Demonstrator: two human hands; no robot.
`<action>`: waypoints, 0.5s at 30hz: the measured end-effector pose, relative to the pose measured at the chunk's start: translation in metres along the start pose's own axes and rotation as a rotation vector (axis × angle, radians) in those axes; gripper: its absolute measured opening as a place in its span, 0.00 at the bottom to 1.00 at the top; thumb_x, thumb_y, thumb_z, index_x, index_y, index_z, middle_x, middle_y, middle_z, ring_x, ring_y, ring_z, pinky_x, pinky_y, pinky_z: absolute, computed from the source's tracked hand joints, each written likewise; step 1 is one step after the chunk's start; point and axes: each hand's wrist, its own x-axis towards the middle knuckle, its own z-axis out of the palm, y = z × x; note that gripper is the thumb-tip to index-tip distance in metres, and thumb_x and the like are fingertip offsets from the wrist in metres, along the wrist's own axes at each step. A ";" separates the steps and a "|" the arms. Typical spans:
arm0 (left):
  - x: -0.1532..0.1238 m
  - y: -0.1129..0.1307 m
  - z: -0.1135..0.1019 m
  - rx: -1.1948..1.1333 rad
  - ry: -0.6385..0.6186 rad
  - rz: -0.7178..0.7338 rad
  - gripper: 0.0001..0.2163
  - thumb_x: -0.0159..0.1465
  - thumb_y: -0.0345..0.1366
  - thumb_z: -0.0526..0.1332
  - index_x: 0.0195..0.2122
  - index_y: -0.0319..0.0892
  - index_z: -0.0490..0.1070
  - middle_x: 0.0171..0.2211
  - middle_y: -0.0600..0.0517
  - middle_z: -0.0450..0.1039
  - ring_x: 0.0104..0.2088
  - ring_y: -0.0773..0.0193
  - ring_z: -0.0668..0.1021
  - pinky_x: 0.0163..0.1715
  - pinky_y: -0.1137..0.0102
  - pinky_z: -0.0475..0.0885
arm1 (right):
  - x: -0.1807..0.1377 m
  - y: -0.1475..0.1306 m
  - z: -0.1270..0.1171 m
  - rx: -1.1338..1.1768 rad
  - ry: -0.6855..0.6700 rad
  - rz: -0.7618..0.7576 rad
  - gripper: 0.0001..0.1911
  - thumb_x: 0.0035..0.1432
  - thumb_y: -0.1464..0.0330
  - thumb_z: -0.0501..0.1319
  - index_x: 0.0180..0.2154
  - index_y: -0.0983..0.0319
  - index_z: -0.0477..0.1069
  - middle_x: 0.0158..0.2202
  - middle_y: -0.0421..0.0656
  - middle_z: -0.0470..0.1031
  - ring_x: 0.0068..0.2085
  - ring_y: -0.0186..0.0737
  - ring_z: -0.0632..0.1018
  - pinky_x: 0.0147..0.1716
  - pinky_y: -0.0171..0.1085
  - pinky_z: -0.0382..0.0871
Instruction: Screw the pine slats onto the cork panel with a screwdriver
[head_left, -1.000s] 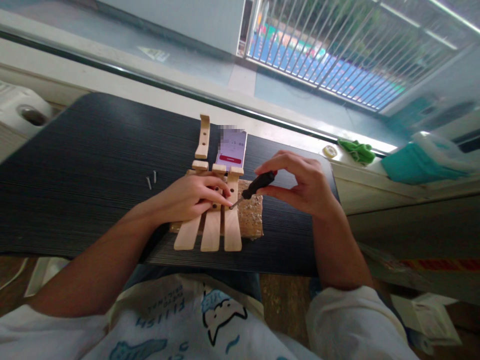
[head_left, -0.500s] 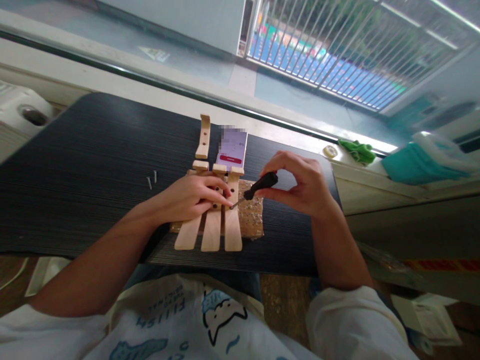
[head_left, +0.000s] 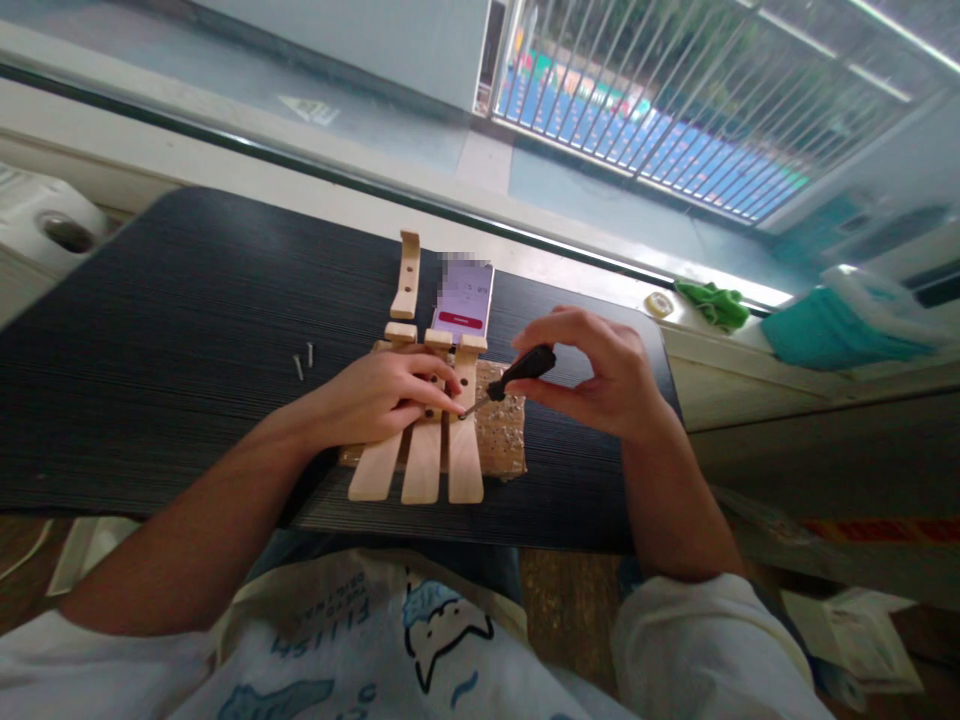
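Observation:
My right hand (head_left: 592, 365) pinches the black handle of a screwdriver (head_left: 531, 370) between thumb and fingers. The screwdriver slants down to the left, its tip at the lower hole of the rightmost wooden hook (head_left: 466, 465). Across the left wooden hook (head_left: 375, 470) and the middle wooden hook (head_left: 424, 465) lies my left hand (head_left: 390, 390), fingers spread and one fingertip beside the screwdriver tip. Whether a screw sits under that fingertip is too small to tell. The hooks rest side by side on a brown block wrapped in clear film (head_left: 501, 435), their upper parts partly covered by my left hand.
Another wooden hook (head_left: 406, 280) lies behind, beside a phone (head_left: 461, 300) with a lit screen. Two screws (head_left: 304, 360) lie left on the black table (head_left: 187, 330). A tape roll (head_left: 659, 304) and green cloth (head_left: 712, 304) sit on the window ledge.
Hardly anything differs. My right hand has shifted very slightly, while the screwdriver tip stays at the same hole. My left hand and the wooden hooks keep their places.

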 end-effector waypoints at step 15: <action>-0.001 0.000 0.001 0.011 0.006 0.002 0.17 0.62 0.24 0.54 0.43 0.49 0.79 0.46 0.53 0.77 0.46 0.64 0.77 0.48 0.69 0.70 | 0.000 -0.010 -0.016 -0.099 -0.192 -0.007 0.19 0.60 0.76 0.55 0.53 0.62 0.67 0.33 0.43 0.77 0.33 0.35 0.73 0.35 0.37 0.71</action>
